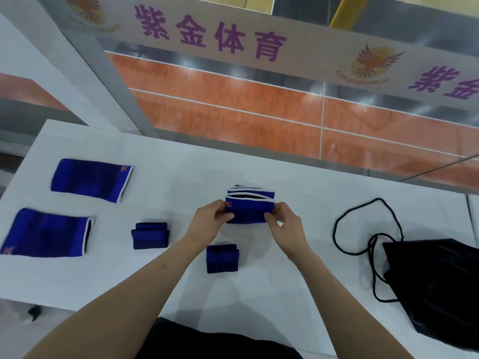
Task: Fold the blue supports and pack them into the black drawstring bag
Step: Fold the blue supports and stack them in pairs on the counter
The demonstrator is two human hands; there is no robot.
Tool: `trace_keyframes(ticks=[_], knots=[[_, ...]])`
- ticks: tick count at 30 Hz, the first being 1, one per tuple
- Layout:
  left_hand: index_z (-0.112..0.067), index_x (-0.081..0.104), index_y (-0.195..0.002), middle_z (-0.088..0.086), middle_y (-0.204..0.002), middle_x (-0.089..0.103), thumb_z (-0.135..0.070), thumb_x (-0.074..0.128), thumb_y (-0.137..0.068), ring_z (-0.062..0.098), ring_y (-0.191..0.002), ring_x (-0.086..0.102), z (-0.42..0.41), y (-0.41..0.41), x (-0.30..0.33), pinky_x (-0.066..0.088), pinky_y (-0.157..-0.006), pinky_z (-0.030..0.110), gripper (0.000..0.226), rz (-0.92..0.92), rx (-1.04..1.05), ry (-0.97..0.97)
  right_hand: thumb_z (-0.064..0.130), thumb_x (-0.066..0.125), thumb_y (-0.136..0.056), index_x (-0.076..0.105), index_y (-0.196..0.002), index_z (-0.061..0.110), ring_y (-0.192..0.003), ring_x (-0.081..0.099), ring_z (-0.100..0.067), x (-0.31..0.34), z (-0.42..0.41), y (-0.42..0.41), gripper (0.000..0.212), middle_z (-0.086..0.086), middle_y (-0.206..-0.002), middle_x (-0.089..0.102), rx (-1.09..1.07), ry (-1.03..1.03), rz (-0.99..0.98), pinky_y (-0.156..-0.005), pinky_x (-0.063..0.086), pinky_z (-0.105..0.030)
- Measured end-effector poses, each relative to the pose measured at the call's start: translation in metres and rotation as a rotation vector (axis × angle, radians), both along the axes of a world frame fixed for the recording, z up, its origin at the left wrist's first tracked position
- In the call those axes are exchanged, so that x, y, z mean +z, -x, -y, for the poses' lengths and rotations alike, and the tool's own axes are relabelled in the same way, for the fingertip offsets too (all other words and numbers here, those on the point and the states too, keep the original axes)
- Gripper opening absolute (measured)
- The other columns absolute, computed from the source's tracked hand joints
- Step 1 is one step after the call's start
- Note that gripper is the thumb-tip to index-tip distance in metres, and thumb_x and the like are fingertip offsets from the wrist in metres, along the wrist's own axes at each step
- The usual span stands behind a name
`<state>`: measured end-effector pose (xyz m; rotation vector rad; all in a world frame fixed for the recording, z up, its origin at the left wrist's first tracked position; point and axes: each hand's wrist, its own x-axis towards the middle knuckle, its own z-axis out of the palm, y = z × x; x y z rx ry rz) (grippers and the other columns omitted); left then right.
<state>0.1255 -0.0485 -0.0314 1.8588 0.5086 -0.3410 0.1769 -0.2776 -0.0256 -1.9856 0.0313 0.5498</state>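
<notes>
Nearest the camera, two bare forearms reach forward over a white table (285, 294), above a dark garment at the bottom edge of the view. Just beyond the forearms, a folded blue support (222, 259) lies on the table between them, and a second folded support (150, 235) lies to its left, apart from it. Further forward, the left hand (211, 218) and the right hand (285, 220) meet at a partly folded blue support (247, 208), each pinching one side of it between thumb and fingers, with the fingers closed on the cloth; its white-trimmed openings face up and away, and layers of it stand up behind the grip. Whether it rests on the table or is lifted just clear cannot be told. To the right, well apart from the hands, the black drawstring bag (435, 281) lies slumped at the table's right edge, its black cord (363, 229) looping loosely over the tabletop toward the middle. On the left side, two unfolded blue supports lie flat: the nearer one (49, 233) by the left edge and the farther one (90, 180) behind it. Past the table's far edge stands a glass barrier with a banner (233, 35) bearing purple characters, and an orange sports floor (233, 99) shows beyond.
</notes>
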Motion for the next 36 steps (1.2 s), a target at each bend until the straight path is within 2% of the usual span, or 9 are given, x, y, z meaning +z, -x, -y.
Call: trace_keyframes(ticks=[6, 10, 14, 16, 18, 22, 25, 30, 36], knots=[[-0.020, 0.067, -0.101, -0.006, -0.096, 0.071, -0.023, 0.064, -0.096, 0.012, -0.090, 0.066, 0.008, -0.009, -0.007, 0.049, -0.080, 0.026, 0.007, -0.042, 0.081, -0.078, 0.025, 0.058, -0.103, 0.059, -0.105, 0.024, -0.096, 0.065, -0.011, -0.014, -0.014, -0.010, 0.002, 0.009, -0.103, 0.068, -0.073, 0.136, -0.039, -0.081, 0.055, -0.029], [-0.020, 0.058, -0.113, -0.002, -0.093, 0.068, -0.026, 0.063, -0.096, 0.016, -0.084, 0.065, 0.013, -0.022, -0.010, 0.052, -0.078, 0.032, 0.018, -0.092, 0.116, -0.173, 0.025, 0.061, -0.101, 0.060, -0.104, 0.020, -0.091, 0.066, -0.013, -0.021, -0.023, -0.026, 0.007, 0.004, -0.105, 0.066, -0.074, 0.280, -0.025, -0.081, 0.057, -0.033], [-0.019, 0.049, -0.124, 0.003, -0.114, 0.051, -0.018, 0.065, -0.094, 0.020, -0.099, 0.054, 0.019, -0.026, -0.012, 0.048, -0.077, 0.033, 0.034, -0.027, -0.018, -0.509, 0.024, 0.067, -0.096, 0.055, -0.113, 0.021, -0.098, 0.065, -0.017, -0.029, -0.025, -0.029, 0.020, 0.003, -0.116, 0.061, -0.031, 0.348, 0.013, -0.084, 0.057, -0.034], [-0.019, 0.054, -0.123, 0.007, -0.124, 0.047, -0.014, 0.066, -0.091, 0.026, -0.109, 0.050, 0.023, -0.024, -0.014, 0.051, -0.082, 0.038, 0.035, 0.136, -0.168, -0.754, 0.025, 0.064, -0.098, 0.052, -0.126, 0.021, -0.112, 0.058, -0.018, -0.030, -0.023, -0.026, 0.031, 0.002, -0.132, 0.054, 0.053, 0.434, 0.155, -0.093, 0.053, -0.035], [-0.018, 0.054, -0.131, 0.009, -0.141, 0.044, -0.017, 0.061, -0.094, 0.031, -0.126, 0.044, 0.028, -0.024, -0.015, 0.047, -0.095, 0.043, 0.038, 0.253, -0.298, -0.860, 0.024, 0.061, -0.099, 0.050, -0.135, 0.021, -0.129, 0.048, -0.020, -0.030, -0.019, -0.023, 0.038, 0.003, -0.144, 0.050, 0.166, 0.496, 0.339, -0.106, 0.045, -0.037], [-0.027, 0.020, -0.157, 0.005, -0.169, 0.002, -0.037, 0.032, -0.107, 0.034, -0.154, -0.002, 0.032, -0.030, -0.026, 0.014, -0.123, 0.050, 0.052, 0.080, -0.626, -0.884, 0.037, 0.044, -0.107, 0.033, -0.158, 0.025, -0.156, 0.022, -0.024, -0.039, -0.012, -0.020, 0.053, 0.005, -0.169, 0.026, 0.446, 0.717, 0.409, -0.119, 0.030, -0.044], [-0.034, -0.010, -0.158, -0.001, -0.167, -0.021, -0.047, 0.018, -0.107, 0.035, -0.152, -0.022, 0.030, -0.030, -0.039, -0.004, -0.122, 0.057, 0.060, -0.047, -0.715, -0.934, 0.049, 0.024, -0.109, 0.011, -0.164, 0.031, -0.160, 0.004, -0.027, -0.051, -0.006, -0.018, 0.059, 0.007, -0.173, 0.003, 0.543, 0.832, 0.296, -0.126, 0.017, -0.050], [-0.035, -0.023, -0.155, 0.000, -0.164, -0.029, -0.051, 0.012, -0.105, 0.037, -0.151, -0.022, 0.026, -0.034, -0.047, -0.006, -0.120, 0.061, 0.063, -0.045, -0.747, -0.978, 0.052, 0.010, -0.106, 0.000, -0.164, 0.031, -0.160, -0.005, -0.027, -0.057, -0.009, -0.017, 0.063, 0.006, -0.173, -0.007, 0.566, 0.859, 0.260, -0.127, 0.008, -0.055], [-0.036, -0.021, -0.155, -0.001, -0.165, -0.027, -0.048, 0.015, -0.106, 0.035, -0.152, -0.019, 0.030, -0.038, -0.039, -0.006, -0.120, 0.061, 0.062, -0.088, -0.767, -0.959, 0.046, 0.025, -0.110, 0.001, -0.164, 0.032, -0.160, -0.005, -0.027, -0.045, -0.017, -0.022, 0.060, 0.006, -0.173, -0.005, 0.573, 0.870, 0.210, -0.127, 0.009, -0.056]])
